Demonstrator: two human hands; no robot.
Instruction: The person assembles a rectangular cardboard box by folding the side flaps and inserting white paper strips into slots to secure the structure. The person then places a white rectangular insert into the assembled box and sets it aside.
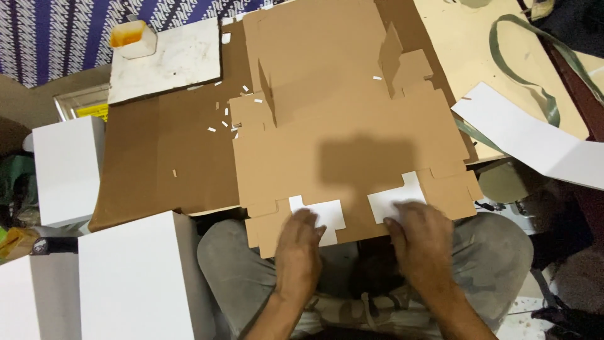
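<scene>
Finished white boxes [135, 277] stand at near left. The left hand [299, 242] and right hand [418, 236] press flat, fingers spread, on two white flaps [393, 200] at the near edge of the flat die-cut cardboard blank [340, 126], lying across the lap and brown board. This looks like the flap-folding step; next calls for creasing them firmly inward.

Under the left hand [300, 242] and right hand [420, 234] lies a flat die-cut carton sheet [352, 135], plain tan brown, with two white flaps [327, 213] showing just beyond the fingers. Further beyond the hands a darker brown board [167, 157] carries scattered white paper scraps [226, 119]. Left of the left hand stand plain white boxes [135, 277]. Far beyond it hangs a blue cloth with a white wavy pattern [56, 34], beside a small tub of orange paste [131, 36]. Right of the right hand lies a white sheet [525, 135] on a cream surface crossed by an olive-green strap [546, 94]. The trousers [229, 264] are grey.
</scene>
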